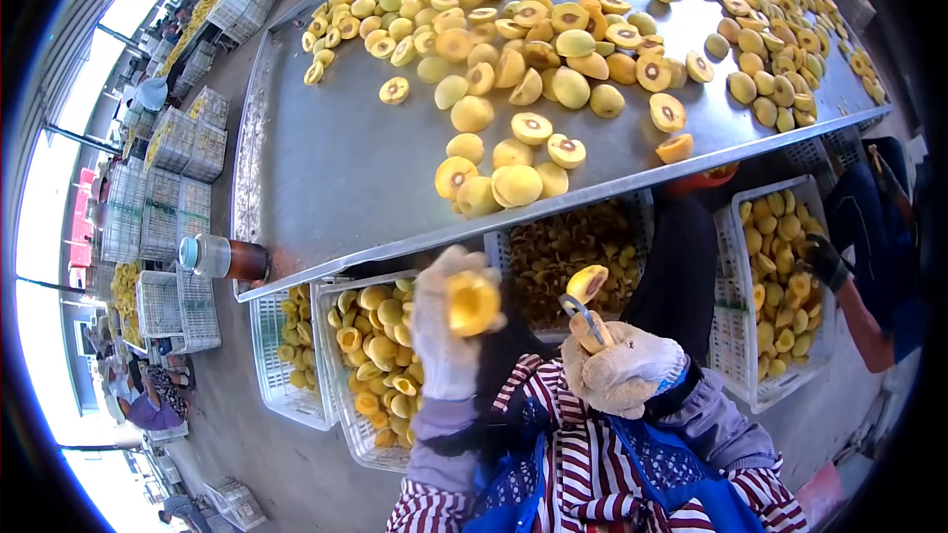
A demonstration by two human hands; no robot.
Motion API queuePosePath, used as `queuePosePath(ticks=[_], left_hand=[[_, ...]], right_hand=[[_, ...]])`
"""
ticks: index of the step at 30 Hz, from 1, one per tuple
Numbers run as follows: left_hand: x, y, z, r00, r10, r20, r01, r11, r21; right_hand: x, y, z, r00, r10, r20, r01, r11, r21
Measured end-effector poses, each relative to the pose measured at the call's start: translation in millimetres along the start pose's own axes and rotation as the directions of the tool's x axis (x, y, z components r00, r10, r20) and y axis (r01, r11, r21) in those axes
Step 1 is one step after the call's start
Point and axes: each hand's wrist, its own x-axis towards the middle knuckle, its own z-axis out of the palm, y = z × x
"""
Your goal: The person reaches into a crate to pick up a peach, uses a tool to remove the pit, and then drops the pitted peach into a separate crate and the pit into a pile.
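Note:
In its white glove, my left hand (440,340) is closed around a yellow peach half (474,304) with a hollowed centre. My right hand (632,372), gloved too, grips a pitting knife (590,328) with a wooden handle and a curved metal loop. Just above the loop is a cut peach piece (588,282) with a brown middle, overlapping the tool's tip in this view. Below both hands sits a crate of brown scraps (573,261). A white crate (341,390) of hollowed peach halves stands beside my left forearm.
A metal table (326,158) spans the front, with heaps of peach halves (513,49) on it. A jar of dark liquid (225,257) hangs at its left corner. At right, a co-worker's dark-gloved hand (824,261) reaches over another peach crate (736,335). Stacked crates (178,202) stand left.

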Motion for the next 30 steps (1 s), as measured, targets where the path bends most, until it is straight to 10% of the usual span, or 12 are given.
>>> queuePosePath(ticks=[2,4,5,8,10,15,18,22,23,30], left_hand=[[12.9,-6.5,-83.8,0.95,0.256,-0.178,-0.119,0.827,0.55],[13.9,-2.1,-150.7,0.954,0.278,0.116,-0.045,-0.249,0.967],[16.5,-14.9,-169.0,0.927,0.35,0.136,0.024,-0.415,0.909],[46.9,3.6,-95.5,0.927,0.364,0.087,-0.182,0.234,0.955],[85.8,3.9,-56.1,0.939,0.308,0.155,-0.281,0.424,0.861],[202.6,-33.0,-16.6,0.992,0.124,0.012,-0.038,0.208,0.977],[207.7,-17.4,-11.2,0.978,-0.211,0.011,0.121,0.602,0.79],[212.0,-45.3,-37.4,0.997,0.066,-0.05,-0.049,0.958,0.283],[196.0,-33.8,-31.6,0.996,-0.053,-0.069,0.05,0.997,-0.054],[94.2,1.2,16.7,0.962,-0.056,0.268,0.082,0.993,-0.084]], right_hand=[[-3.4,1.6,-6.4,0.994,-0.011,-0.107,0.015,0.999,0.038],[1.8,0.9,-10.7,0.987,0.045,-0.153,-0.042,0.999,0.027],[6.8,-0.6,-9.2,0.981,0.067,-0.181,-0.073,0.997,-0.024],[23.4,-4.5,-0.5,0.972,0.106,-0.208,-0.144,0.975,-0.172],[30.4,-10.3,8.7,0.946,0.129,-0.296,-0.215,0.936,-0.278],[26.3,-18.6,20.6,0.909,-0.068,-0.412,-0.101,0.921,-0.376],[26.2,-9.8,11.8,0.883,-0.117,-0.455,-0.056,0.935,-0.35],[29.4,-17.6,11.3,0.855,-0.167,-0.492,-0.064,0.906,-0.418],[31.0,-18.7,10.2,0.86,-0.17,-0.481,-0.061,0.901,-0.429],[47.9,-15.9,6.2,0.801,-0.348,-0.487,-0.105,0.72,-0.686]])
